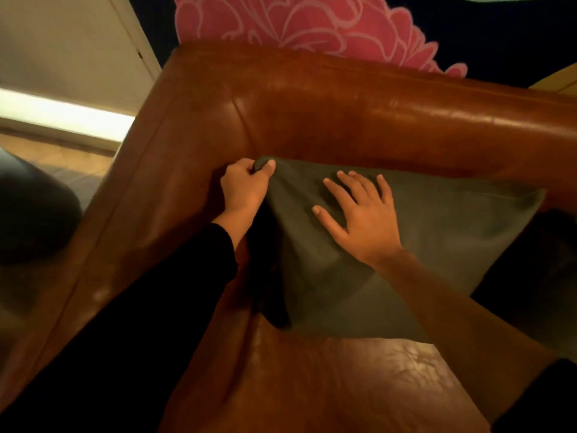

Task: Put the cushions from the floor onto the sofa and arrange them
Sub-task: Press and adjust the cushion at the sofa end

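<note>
Our left grip pinches the cushion at its ten o'clock corner; our right grip lies flat on it.

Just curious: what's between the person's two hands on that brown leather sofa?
Head view: only the dark green fabric cushion lies between left hand and right hand.

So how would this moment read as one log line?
left hand: pinches cushion corner | right hand: flat on cushion | cushion: on sofa seat
</note>
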The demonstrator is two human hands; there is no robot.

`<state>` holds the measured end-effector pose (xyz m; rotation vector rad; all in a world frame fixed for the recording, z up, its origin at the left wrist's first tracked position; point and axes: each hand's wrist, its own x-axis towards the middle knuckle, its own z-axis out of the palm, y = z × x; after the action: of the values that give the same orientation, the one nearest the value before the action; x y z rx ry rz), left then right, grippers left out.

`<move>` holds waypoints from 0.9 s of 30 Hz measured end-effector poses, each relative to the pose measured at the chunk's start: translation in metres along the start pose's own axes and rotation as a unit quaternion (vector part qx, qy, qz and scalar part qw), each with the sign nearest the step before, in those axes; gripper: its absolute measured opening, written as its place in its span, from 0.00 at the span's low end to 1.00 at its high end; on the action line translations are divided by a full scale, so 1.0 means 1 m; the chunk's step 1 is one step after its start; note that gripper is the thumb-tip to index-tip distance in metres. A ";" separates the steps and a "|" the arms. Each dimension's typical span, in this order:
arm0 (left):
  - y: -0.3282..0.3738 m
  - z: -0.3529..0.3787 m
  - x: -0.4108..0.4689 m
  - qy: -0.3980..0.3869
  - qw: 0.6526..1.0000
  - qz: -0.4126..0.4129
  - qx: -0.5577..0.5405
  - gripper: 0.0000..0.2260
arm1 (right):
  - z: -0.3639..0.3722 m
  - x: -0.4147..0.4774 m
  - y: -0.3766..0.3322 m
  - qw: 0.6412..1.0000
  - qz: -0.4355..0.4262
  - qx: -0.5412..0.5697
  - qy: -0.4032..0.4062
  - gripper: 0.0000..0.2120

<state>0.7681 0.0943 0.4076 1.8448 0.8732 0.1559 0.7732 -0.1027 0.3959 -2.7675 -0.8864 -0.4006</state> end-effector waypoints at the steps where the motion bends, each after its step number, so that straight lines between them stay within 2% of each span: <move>1: -0.004 0.002 -0.002 -0.006 1.000 -0.013 -0.020 0.09 | -0.001 -0.004 -0.002 1.000 -0.021 0.004 0.012 0.22; 5: -0.021 -0.002 -0.016 -0.039 0.984 -0.066 -0.161 0.23 | -0.006 -0.023 -0.011 0.988 -0.147 0.038 0.032 0.16; 8: -0.041 -0.003 -0.036 -0.045 0.969 -0.105 -0.221 0.25 | -0.008 -0.035 -0.017 0.973 -0.223 0.056 0.029 0.14; 10: -0.061 -0.001 -0.055 -0.057 0.969 -0.135 -0.198 0.22 | -0.008 -0.042 -0.021 0.960 -0.271 0.066 0.019 0.13; 14: -0.126 0.011 -0.096 -0.072 0.975 -0.198 -0.077 0.14 | -0.002 -0.058 -0.031 0.918 -0.384 0.091 -0.031 0.11; 19: -0.173 0.034 -0.156 -0.102 0.962 -0.250 -0.031 0.11 | 0.013 -0.076 -0.033 0.868 -0.482 0.068 -0.101 0.04; 24: -0.190 0.053 -0.180 -0.021 0.966 -0.253 -0.055 0.12 | 0.020 -0.083 -0.035 0.826 -0.537 -0.045 -0.163 0.06; 27: -0.204 0.062 -0.180 0.033 0.960 -0.267 -0.077 0.16 | 0.025 -0.088 -0.046 0.802 -0.543 -0.121 -0.218 0.12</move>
<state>0.5664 -0.0258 0.2565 1.4106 1.3363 -0.0541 0.6816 -0.1059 0.3495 -2.2315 -2.6740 0.0111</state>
